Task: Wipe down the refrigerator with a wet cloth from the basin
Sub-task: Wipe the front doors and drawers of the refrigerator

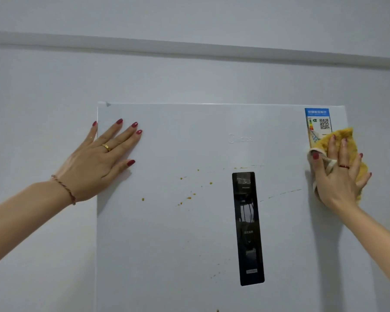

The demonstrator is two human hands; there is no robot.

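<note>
Already the crumpled mustard-yellow wet cloth [345, 149] is pressed flat against the upper right corner of the tall white refrigerator door [178, 233] by the right hand [340, 176], its fingers spread over the bunched fabric rather than closed around it. The cloth overlaps the lower edge of the blue energy-rating sticker [318, 122]. The left hand [99, 158] is laid open and empty on the door's upper left corner, one finger past the edge.

The cloth is judged soft, limp and light; it is best controlled by palm pressure over its middle, since loose folds could slip out. The door should be stiff and smooth.

Orange-brown splatter specks [189, 190] are scattered across the middle, left of the glossy black vertical control panel [248, 228]. Open room lies leftward and downward; the sticker's edge and the panel's rim could catch the cloth.
</note>
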